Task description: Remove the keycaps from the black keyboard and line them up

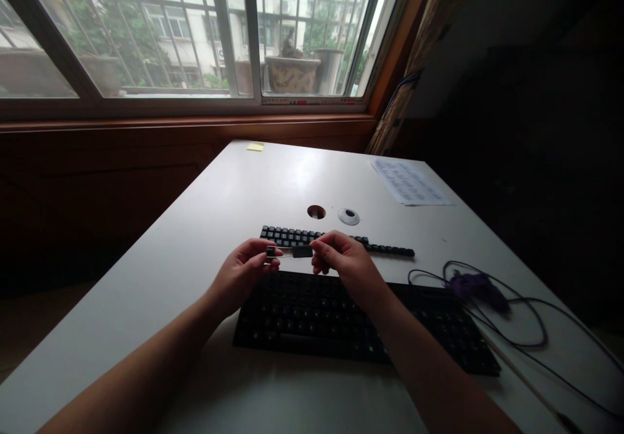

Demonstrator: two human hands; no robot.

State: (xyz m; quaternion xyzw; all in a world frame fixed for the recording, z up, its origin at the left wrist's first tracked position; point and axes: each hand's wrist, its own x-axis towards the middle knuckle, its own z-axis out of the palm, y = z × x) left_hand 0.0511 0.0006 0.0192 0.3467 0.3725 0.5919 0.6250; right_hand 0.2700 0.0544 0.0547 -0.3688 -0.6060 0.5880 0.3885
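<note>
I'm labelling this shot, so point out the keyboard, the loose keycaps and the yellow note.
Keyboard [336,320]: head view, on its keys, near the middle.
Loose keycaps [291,231]: head view, on a cap toward the left end.
Yellow note [256,147]: head view, middle of its face.

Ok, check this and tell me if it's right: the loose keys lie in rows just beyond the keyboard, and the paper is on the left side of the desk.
Not quite: the head view shows the paper on the right side of the desk. The loose keys do lie in rows just beyond the keyboard.
</note>
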